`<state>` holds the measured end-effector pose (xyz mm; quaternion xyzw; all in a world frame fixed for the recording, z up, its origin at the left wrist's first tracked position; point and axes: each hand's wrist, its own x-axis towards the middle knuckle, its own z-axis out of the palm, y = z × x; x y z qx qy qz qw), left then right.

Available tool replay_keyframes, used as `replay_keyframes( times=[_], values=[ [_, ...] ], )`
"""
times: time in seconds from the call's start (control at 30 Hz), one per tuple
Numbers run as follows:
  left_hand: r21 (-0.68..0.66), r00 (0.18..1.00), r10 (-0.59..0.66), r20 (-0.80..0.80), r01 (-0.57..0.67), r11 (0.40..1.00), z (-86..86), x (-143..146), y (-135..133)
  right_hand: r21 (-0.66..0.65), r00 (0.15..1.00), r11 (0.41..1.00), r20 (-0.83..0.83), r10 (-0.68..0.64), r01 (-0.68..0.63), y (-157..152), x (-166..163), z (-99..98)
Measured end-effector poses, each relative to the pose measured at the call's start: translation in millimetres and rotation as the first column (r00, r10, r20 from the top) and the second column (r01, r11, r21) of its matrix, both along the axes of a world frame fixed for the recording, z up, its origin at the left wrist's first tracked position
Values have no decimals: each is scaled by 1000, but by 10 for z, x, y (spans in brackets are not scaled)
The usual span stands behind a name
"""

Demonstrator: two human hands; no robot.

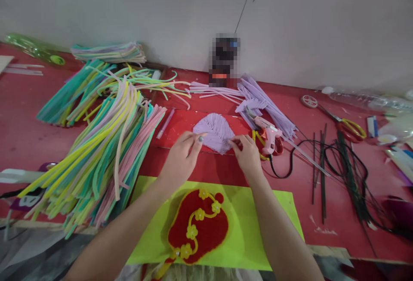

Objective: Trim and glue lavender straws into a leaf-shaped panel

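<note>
A leaf-shaped piece made of lilac pipe cleaners, laid in slanted rows from a middle line, is between my hands above the red table. My left hand pinches its left edge with thumb and finger; a ring shows on that hand. At its lower right edge, my right hand is closed in a pinch. Nearer me lies a lime-green sheet, with a red fuzzy shape trimmed with yellow flowers on it. A pink glue gun rests just right of my right hand.
Bundles of coloured pipe cleaners spread over the left side. More lilac pipe cleaners lie behind the glue gun. Yellow-handled scissors, dark green stems and a black cord are at right. A green bottle lies far left.
</note>
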<state>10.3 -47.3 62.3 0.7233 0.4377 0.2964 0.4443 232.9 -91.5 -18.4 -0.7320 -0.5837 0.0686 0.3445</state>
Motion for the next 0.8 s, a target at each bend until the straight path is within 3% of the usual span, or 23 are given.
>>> replay_keyframes(
  times=[0.03,0.07,0.13,0.23,0.33,0.43,0.6,0.8],
  values=[
    [-191,976,-69,205,109,976,-11,69,12,13,1000,1000,-11,-20,20,-7,-10,20],
    [-362,914,-100,393,254,897,-42,130,33,26,999,999,-21,-38,38,-12,-22,46],
    [-540,746,-24,666,504,674,-148,220,85,50,997,997,-55,-51,53,-21,-54,114],
    [-609,600,184,779,653,450,-316,268,135,53,980,998,-195,28,-18,-24,-127,223],
    [-628,583,236,778,703,334,-389,261,129,31,907,992,-401,128,-126,-28,-215,294],
    [-621,582,217,784,719,313,-386,259,112,31,824,986,-547,152,-161,-39,-285,307],
    [-584,580,131,804,729,357,-407,290,121,32,744,997,-664,71,-66,-51,-323,289],
    [-569,611,11,791,730,379,-455,315,126,20,725,996,-685,73,-82,-30,-318,275]
  ],
)
